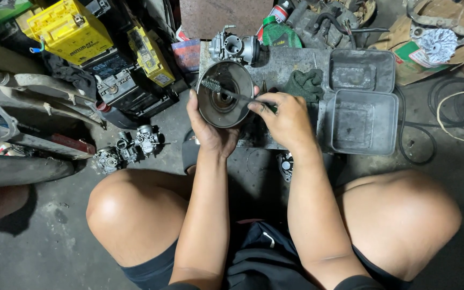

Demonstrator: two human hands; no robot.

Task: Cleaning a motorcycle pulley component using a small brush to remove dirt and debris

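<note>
Metal round drum (232,110) rests cupped in your left hand (208,129) while your right hand (285,121) fingers pinch a wire brush (226,92) inside it.

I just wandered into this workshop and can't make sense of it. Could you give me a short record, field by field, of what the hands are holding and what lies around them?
Left hand: left hand cups a round grey metal drum-shaped part from below.
Right hand: right hand has its grip shut on a small wire brush, bristles inside the drum.
Behind the drum: a silver metal carburettor and a dark green rag.
To the right: an open grey metal box.
To the left: yellow battery cases and two more carburettors on the floor.
Posture: seated low, knees apart.
</note>
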